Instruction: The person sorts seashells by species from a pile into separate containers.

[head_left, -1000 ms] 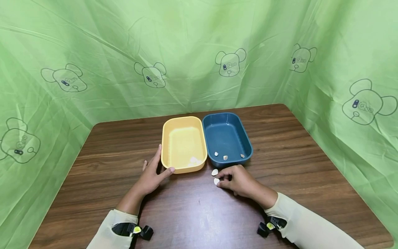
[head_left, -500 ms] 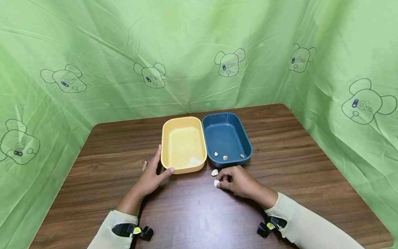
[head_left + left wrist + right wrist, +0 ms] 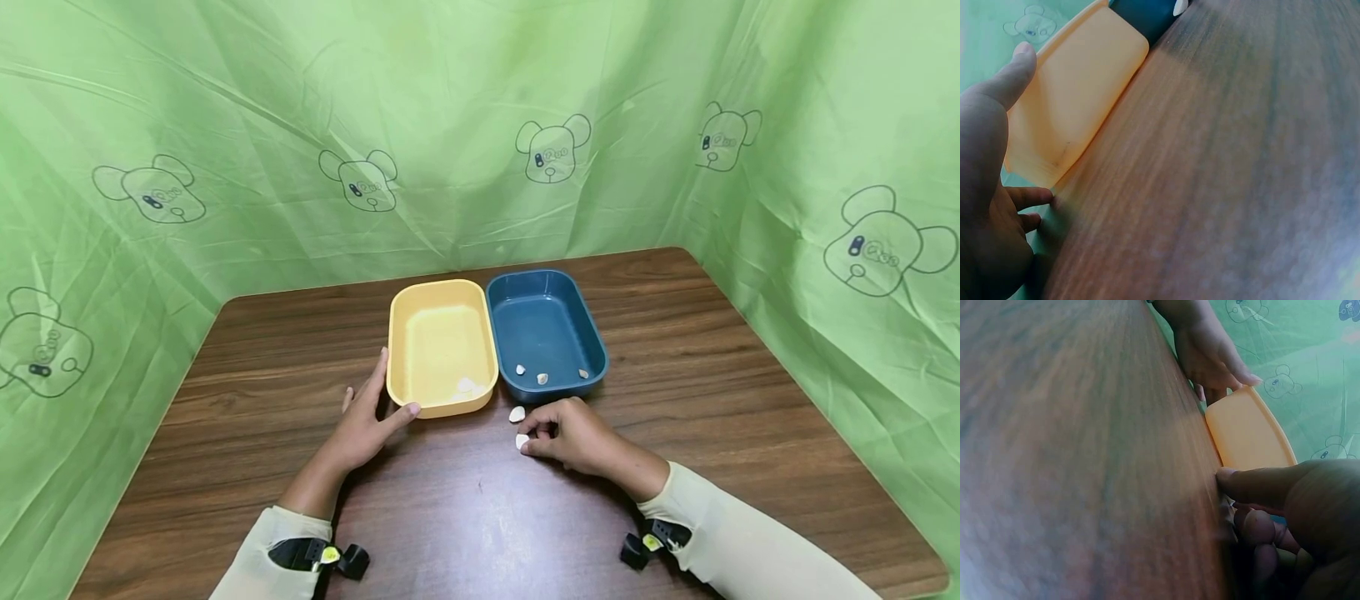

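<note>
In the head view, my right hand (image 3: 573, 435) has its thumb and curled forefinger at a small white shell (image 3: 521, 442) on the table, pinching it. In the right wrist view the fingers hide that shell. A second white shell (image 3: 517, 414) lies just beyond, close to the front of the blue tray (image 3: 600, 350). My left hand (image 3: 363, 429) rests against the near left corner of the yellow tray (image 3: 392, 333), fingers along its side and thumb at its front rim. Pale, shell-like pieces (image 3: 467, 385) lie inside that tray.
Inside the blue tray, a whitish shell (image 3: 521, 369) and two brownish shells (image 3: 542, 379) lie near the front wall. Both trays stand side by side on the wooden table (image 3: 300, 333). A green curtain (image 3: 450, 125) hangs behind and at the sides.
The white shell at my right fingertips has shifted very slightly toward me. My left hand and both trays have stayed where they were.
</note>
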`<state>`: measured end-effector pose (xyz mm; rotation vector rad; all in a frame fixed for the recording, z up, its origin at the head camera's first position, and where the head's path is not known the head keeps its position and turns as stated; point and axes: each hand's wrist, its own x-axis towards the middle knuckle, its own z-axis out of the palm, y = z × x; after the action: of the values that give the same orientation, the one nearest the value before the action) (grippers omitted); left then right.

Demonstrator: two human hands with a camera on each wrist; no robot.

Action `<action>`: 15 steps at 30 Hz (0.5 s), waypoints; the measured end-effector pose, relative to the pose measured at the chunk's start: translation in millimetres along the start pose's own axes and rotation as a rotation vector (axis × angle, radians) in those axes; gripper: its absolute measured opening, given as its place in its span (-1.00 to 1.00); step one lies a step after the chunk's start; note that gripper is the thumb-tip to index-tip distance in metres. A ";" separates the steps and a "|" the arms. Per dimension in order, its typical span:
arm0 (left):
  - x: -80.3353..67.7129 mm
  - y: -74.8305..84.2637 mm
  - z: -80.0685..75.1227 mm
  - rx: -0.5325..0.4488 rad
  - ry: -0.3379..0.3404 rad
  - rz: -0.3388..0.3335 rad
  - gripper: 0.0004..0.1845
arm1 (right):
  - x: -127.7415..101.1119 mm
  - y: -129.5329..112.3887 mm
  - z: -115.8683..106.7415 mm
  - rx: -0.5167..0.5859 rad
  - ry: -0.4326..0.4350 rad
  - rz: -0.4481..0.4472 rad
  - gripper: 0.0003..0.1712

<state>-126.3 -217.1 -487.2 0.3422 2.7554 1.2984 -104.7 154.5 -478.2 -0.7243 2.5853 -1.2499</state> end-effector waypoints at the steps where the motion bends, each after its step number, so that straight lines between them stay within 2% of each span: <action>1: 0.0 -0.1 -0.4 0.000 0.001 0.001 0.18 | 0.2 -0.3 -0.1 -0.008 -0.001 -0.004 -0.89; 6: -0.5 -0.3 -1.4 0.001 0.001 0.003 0.17 | 0.8 -1.0 -0.2 -0.049 0.001 -0.040 -0.90; 15: -0.5 -0.1 -1.0 0.005 0.000 0.004 0.18 | -1.6 -2.6 -0.1 0.008 0.011 -0.052 -0.91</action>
<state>-126.0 -218.0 -486.6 0.3483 2.7602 1.2922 -102.5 154.0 -476.3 -0.7894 2.5848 -1.2818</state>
